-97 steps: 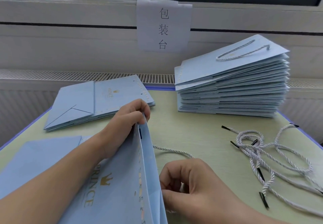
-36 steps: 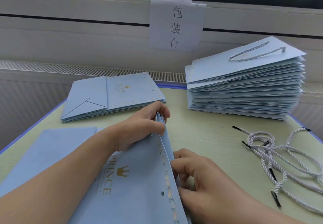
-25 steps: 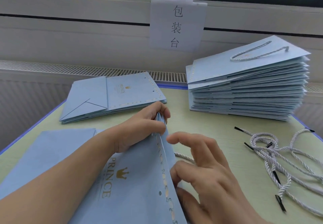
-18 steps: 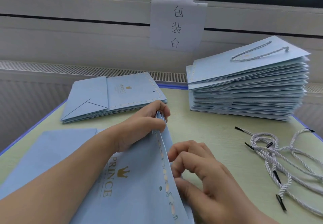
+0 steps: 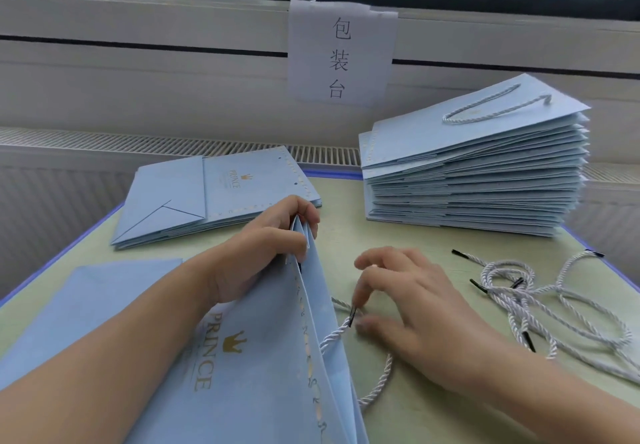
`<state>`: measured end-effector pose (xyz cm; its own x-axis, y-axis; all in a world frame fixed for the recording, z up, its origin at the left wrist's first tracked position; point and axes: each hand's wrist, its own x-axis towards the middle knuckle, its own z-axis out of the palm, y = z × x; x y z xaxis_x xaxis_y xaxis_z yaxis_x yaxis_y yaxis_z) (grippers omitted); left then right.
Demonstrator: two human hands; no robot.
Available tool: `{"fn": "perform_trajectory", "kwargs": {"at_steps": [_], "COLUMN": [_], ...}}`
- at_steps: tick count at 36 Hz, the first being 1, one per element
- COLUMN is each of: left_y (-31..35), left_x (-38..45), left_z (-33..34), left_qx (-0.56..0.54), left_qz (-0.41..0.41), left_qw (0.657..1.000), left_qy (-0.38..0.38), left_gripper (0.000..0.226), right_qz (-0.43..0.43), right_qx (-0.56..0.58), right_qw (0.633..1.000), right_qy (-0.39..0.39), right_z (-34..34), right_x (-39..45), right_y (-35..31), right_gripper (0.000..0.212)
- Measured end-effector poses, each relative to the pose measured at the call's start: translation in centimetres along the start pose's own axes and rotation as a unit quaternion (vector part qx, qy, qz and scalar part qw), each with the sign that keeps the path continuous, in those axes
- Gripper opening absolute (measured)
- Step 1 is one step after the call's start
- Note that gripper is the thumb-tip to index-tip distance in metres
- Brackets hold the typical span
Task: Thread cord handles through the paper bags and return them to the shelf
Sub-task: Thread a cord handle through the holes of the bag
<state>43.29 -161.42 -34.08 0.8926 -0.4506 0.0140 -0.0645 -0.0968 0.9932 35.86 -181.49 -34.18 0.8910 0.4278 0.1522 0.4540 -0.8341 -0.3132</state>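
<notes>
**While left hand props bag open, right hand picks up cord tip**

As the bag stands on edge at the near centre, the threading step is mid-way, judged from the cord lying loose beside it.

Left to right:
- Flat blue bag lies on the counter at near left; a low pile of unthreaded bags sits behind it, no cords visible on them.
- Left hand grips the top edge of the held bag, fingers curled over the rim, keeping the panels apart. Bag is pale blue, gold "PRINCE" and crown print, gold dotted trim along the rim, one small punched hole just below the fingers. It tilts on edge, mouth facing right.
- Cord, white twisted with a black tip, trails from the bag's inner side onto the counter, touching the bag.
- Right hand reaches down, index finger and thumb pinching the black tip, other fingers spread loosely.
- Tall stack of threaded bags at far right, a cord handle on the top one; loose spare cords tangled on the counter at near right.

Next move likely needs the tip aimed at a rim hole and pushed through; which hole cannot be told. Shelf not in view.
</notes>
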Motion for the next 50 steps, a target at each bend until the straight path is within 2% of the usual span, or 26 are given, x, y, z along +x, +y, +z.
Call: {"fn": "perform_trajectory", "kwargs": {"at_steps": [1,3,4,5,7,8,9,10,11,13,15,17,19,22,24,27,30,31,32,34,36,38,43,46,48,50], "left_y": [0.0,0.1,0.1,0.1,0.1,0.1,0.1,0.0,-0.1,-0.3,-0.4,-0.5,-0.6,-0.7,-0.8,-0.2,1.1,1.4,1.6,2.4,4.5,7.6,15.4,17.7,17.3,15.7], "left_x": [0.0,-0.1,-0.1,-0.1,-0.2,-0.2,-0.2,-0.2,-0.2,-0.2,-0.2,-0.3,-0.2,-0.1,-0.1,0.2,0.3,0.3,0.3,0.0,-0.9,-1.8,-5.3,-8.3,-9.9,-10.9], "left_z": [0.0,-0.1,-0.1,0.0,0.2,0.4,0.5,0.6,0.6,0.6,0.6,0.7,0.9,1.0,1.1,0.8,-0.6,-1.2,-1.7,-2.7,-3.4,-3.5,-1.9,0.3,2.4,4.9], "left_qx": [-0.004,-0.003,0.0,0.002,0.006,0.009,0.019,0.034,0.05,0.066,0.071,0.075,0.087,0.12,0.16,0.248,0.451,0.472,0.461,0.4,0.371,0.365,0.414,0.486,0.557,0.624], "left_qz": [0.002,0.001,-0.001,-0.003,-0.006,-0.008,-0.009,-0.01,-0.009,-0.007,-0.006,-0.007,-0.006,0.005,0.009,-0.015,-0.056,-0.062,-0.067,-0.052,0.022,0.125,0.301,0.35,0.366,0.351], "left_qw": [1.0,1.0,1.0,1.0,1.0,1.0,1.0,0.999,0.998,0.997,0.997,0.997,0.995,0.992,0.987,0.969,0.89,0.879,0.885,0.914,0.923,0.906,0.804,0.734,0.678,0.635], "left_qy": [0.002,0.004,0.001,-0.003,-0.013,-0.018,-0.022,-0.027,-0.031,-0.035,-0.035,-0.037,-0.04,-0.037,-0.032,-0.005,0.032,0.028,0.022,0.039,0.1,0.171,0.303,0.319,0.312,0.29], "left_gripper": [0.043,0.043,0.042,0.041,0.041,0.042,0.041,0.041,0.04,0.039,0.038,0.036,0.036,0.044,0.057,0.062,0.042,0.033,0.031,0.035,0.042,0.046,0.037,0.025,0.026,0.03], "right_qz": [-0.007,0.015,0.063,0.112,0.17,0.184,0.192,0.194,0.195,0.191,0.183,0.182,0.165,0.123,0.111,0.114,0.121,0.12,0.117,0.11,0.102,0.093,0.094,0.103,0.098,0.098], "right_qx": [0.006,0.078,0.189,0.349,0.624,0.701,0.733,0.739,0.732,0.684,0.581,0.45,0.389,0.322,0.312,0.323,0.348,0.358,0.363,0.348,0.314,0.275,0.198,0.103,0.141,0.228], "right_qw": [1.0,0.996,0.98,0.93,0.762,0.688,0.65,0.639,0.643,0.688,0.779,0.867,0.904,0.938,0.943,0.939,0.93,0.926,0.924,0.931,0.944,0.955,0.954,0.951,0.943,0.927], "right_qy": [0.018,0.033,0.025,0.019,-0.022,-0.043,-0.063,-0.089,-0.114,-0.152,-0.152,-0.112,-0.064,0.012,0.04,0.015,0.011,0.012,0.008,0.0,0.014,0.051,0.206,0.271,0.286,0.28], "right_z": [0.1,0.3,0.1,-0.3,-1.4,-1.9,-2.4,-2.8,-3.1,-3.7,-4.3,-4.6,-4.5,-3.9,-3.2,-2.5,-2.9,-3.2,-3.4,-4.0,-4.9,-6.1,-10.1,-12.5,-13.6,-14.3], "right_x": [0.0,0.0,0.0,0.0,-0.1,-0.2,-0.3,-0.4,-0.3,-0.4,-0.2,0.2,0.6,1.0,1.0,1.0,1.1,1.2,1.3,1.7,2.0,2.7,4.6,5.1,5.4,5.5], "right_y": [-0.1,-0.2,-0.5,-0.9,-0.8,-0.5,-0.1,0.5,1.0,2.1,3.0,3.2,3.2,2.8,2.7,2.9,3.3,3.5,3.7,4.1,3.7,3.2,2.5,2.0,1.5,0.6], "right_gripper": [0.007,0.013,0.016,0.018,0.015,0.011,0.008,0.006,0.01,0.033,0.043,0.043,0.037,0.021,0.019,0.017,0.009,0.005,0.004,0.015,0.02,0.018,0.014,0.022,0.03,0.024]}}
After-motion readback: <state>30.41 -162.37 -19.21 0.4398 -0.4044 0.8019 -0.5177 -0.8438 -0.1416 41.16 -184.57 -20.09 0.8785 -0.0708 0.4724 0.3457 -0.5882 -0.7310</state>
